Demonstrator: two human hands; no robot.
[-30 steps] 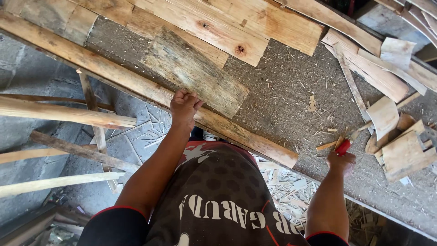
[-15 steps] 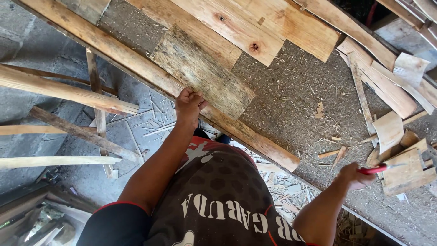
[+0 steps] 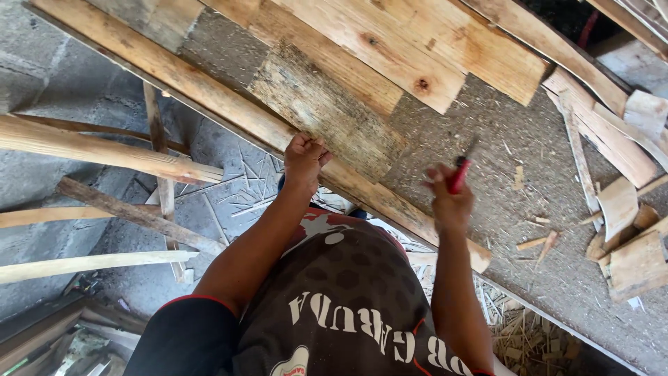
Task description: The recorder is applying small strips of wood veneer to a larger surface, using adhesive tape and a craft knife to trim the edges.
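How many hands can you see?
2. The left hand presses on the long wooden beam. The right hand holds a red-handled tool above the workbench.

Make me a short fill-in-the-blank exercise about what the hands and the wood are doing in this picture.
1. The left hand grips the long wooden beam at its near ____.
2. The right hand holds a tool with a ____ handle.
3. The weathered grey board lies just beyond the ____ hand.
4. Small offcuts of wood lie on the person's ____ side.

Missing words: edge; red; left; right
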